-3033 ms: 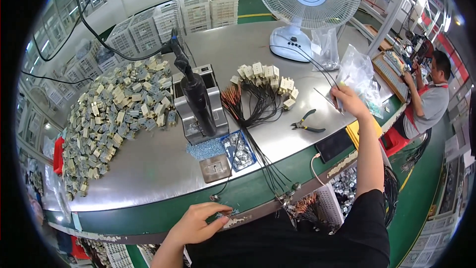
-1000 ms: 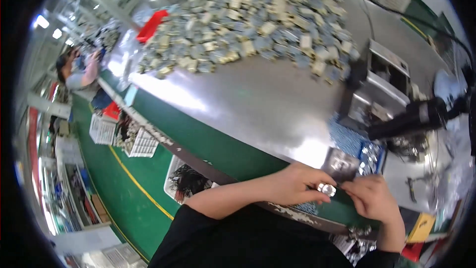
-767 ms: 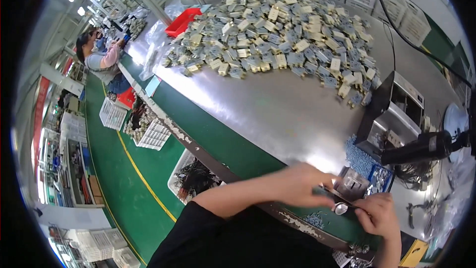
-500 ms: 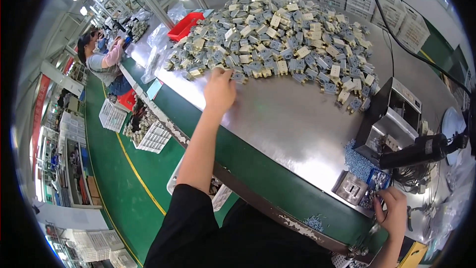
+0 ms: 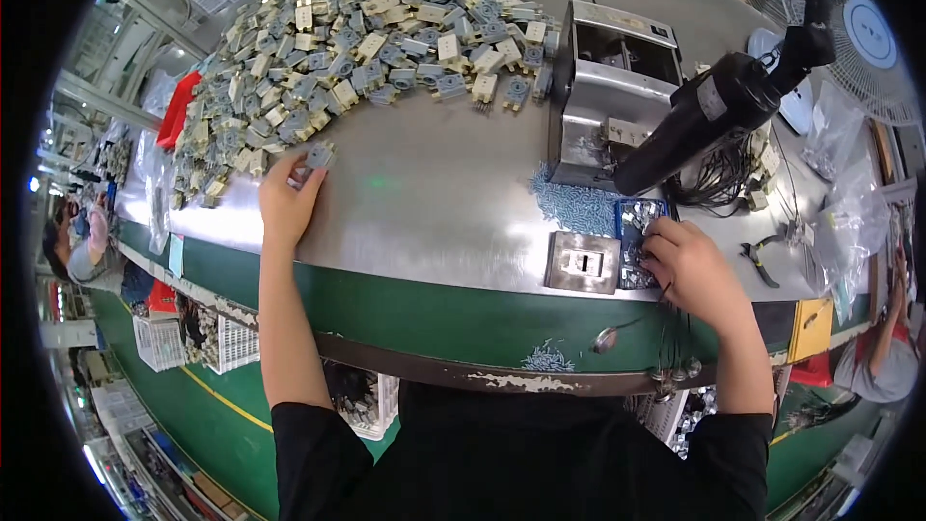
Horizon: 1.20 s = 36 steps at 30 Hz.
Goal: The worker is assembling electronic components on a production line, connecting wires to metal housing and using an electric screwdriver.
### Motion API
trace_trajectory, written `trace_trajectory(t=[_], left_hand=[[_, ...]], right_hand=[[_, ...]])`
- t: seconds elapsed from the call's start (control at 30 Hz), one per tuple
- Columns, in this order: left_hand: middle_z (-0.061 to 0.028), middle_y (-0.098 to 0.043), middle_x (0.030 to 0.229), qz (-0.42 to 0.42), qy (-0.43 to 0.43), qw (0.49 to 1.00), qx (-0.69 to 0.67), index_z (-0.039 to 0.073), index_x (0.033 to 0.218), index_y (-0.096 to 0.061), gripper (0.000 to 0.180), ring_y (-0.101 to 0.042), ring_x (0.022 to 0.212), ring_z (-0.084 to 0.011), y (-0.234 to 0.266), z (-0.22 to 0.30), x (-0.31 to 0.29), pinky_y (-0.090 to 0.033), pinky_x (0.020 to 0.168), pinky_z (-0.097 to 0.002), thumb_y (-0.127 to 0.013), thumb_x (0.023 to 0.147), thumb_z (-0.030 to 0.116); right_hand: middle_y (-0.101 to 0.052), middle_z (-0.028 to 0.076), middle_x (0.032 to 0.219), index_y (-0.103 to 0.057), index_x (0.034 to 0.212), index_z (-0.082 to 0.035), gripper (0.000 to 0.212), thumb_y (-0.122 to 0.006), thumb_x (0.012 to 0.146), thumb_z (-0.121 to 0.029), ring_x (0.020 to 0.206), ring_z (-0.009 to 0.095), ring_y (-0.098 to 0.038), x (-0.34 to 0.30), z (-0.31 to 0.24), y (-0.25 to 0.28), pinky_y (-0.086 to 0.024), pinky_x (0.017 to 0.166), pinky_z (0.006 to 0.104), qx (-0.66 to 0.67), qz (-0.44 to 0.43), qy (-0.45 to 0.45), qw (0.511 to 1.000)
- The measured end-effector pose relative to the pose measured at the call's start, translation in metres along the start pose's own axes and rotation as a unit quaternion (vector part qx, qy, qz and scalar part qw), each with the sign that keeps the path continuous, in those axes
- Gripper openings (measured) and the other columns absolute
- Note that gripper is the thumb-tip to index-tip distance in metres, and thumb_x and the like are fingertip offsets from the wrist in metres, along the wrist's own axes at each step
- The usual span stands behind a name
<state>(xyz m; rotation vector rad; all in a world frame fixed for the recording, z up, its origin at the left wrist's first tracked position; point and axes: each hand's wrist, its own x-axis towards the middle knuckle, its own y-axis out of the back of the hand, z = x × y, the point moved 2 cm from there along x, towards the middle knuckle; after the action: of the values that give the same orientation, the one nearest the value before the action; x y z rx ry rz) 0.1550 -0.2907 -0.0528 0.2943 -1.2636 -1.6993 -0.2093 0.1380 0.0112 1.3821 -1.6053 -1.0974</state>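
Between the thumb and fingers of my left hand (image 5: 287,201) is a small grey-and-cream plastic part (image 5: 321,153), just off the near edge of a big heap of similar parts (image 5: 386,24). My right hand (image 5: 696,270) reaches into a blue tray (image 5: 627,205) of small shiny metal pieces. Its fingers are bent together at the pieces, and whatever they pinch is hidden. Left of the tray sits a metal fixture block (image 5: 569,277) with a slot in its raised middle. Small blue screws (image 5: 574,205) lie spread behind the block.
A metal box-shaped machine (image 5: 569,87) stands behind the screws, with a thick black cylinder (image 5: 690,121) slanting before it. Pliers (image 5: 762,262) and clear plastic bags (image 5: 854,217) lie at right. More screws (image 5: 548,359) rest on the green table edge. People sit at both far sides.
The view has swung to the right. My left hand has drawn back slightly from the heap with a grey-and-cream part. My right hand stays at the blue tray, its fingers now deeper in it.
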Motion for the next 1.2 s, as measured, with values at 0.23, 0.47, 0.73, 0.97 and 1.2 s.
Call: trace_trajectory(t=[0.23, 0.47, 0.73, 0.97, 1.2], left_hand=[[-0.0097, -0.074, 0.101, -0.020, -0.132, 0.974, -0.180, 0.004, 0.114, -0.073, 0.039, -0.066, 0.086, -0.0214, -0.004, 0.111, -0.043, -0.051, 0.075, -0.0335, -0.087, 0.078, 0.010], [-0.0098, -0.072, 0.105, -0.140, -0.255, 0.916, -0.276, 0.004, 0.116, -0.073, 0.042, -0.066, 0.082, -0.0221, 0.013, 0.208, -0.058, -0.053, 0.071, -0.0324, -0.086, 0.076, 0.002], [-0.0077, -0.070, 0.104, -0.221, -0.275, 0.883, -0.310, 0.009, 0.118, -0.075, 0.045, -0.067, 0.075, -0.0193, -0.028, 0.260, -0.069, -0.055, 0.064, -0.0311, -0.086, 0.075, 0.003], [-0.0024, -0.071, 0.108, -0.222, -0.378, 0.852, -0.287, 0.017, 0.113, -0.079, 0.032, -0.069, 0.075, -0.0204, -0.087, 0.276, -0.095, -0.056, 0.067, -0.0334, -0.083, 0.081, 0.015], [-0.0022, -0.072, 0.112, -0.175, -0.375, 0.868, -0.273, 0.016, 0.109, -0.079, 0.028, -0.073, 0.086, -0.0218, -0.078, 0.276, -0.097, -0.058, 0.070, -0.0322, -0.083, 0.082, 0.017]], right_hand=[[-0.064, 0.014, 0.096, -0.062, 0.093, -0.001, 0.016, -0.072, 0.081, 0.000, 0.087, 0.038, -0.061, -0.011, -0.001, -0.010, -0.052, 0.077, 0.0471, -0.027, 0.038, 0.032, 0.998], [-0.066, 0.016, 0.093, -0.057, 0.096, 0.000, 0.023, -0.071, 0.081, 0.009, 0.085, 0.037, -0.066, -0.009, 0.007, -0.017, -0.053, 0.075, 0.0433, 0.043, 0.102, 0.030, 0.993], [-0.068, 0.015, 0.095, -0.054, 0.095, -0.001, 0.026, -0.072, 0.081, 0.010, 0.086, 0.034, -0.068, -0.014, 0.013, -0.017, -0.055, 0.074, 0.0403, 0.110, 0.152, 0.060, 0.980], [-0.067, 0.015, 0.094, -0.054, 0.097, -0.003, 0.027, -0.069, 0.082, 0.012, 0.083, 0.033, -0.067, -0.013, 0.012, -0.014, -0.054, 0.072, 0.0389, 0.122, 0.177, 0.092, 0.972], [-0.065, 0.016, 0.091, -0.059, 0.122, 0.000, 0.045, -0.068, 0.080, 0.013, 0.079, 0.033, -0.066, -0.016, 0.007, -0.009, -0.054, 0.068, 0.0394, 0.082, 0.189, 0.095, 0.974]])
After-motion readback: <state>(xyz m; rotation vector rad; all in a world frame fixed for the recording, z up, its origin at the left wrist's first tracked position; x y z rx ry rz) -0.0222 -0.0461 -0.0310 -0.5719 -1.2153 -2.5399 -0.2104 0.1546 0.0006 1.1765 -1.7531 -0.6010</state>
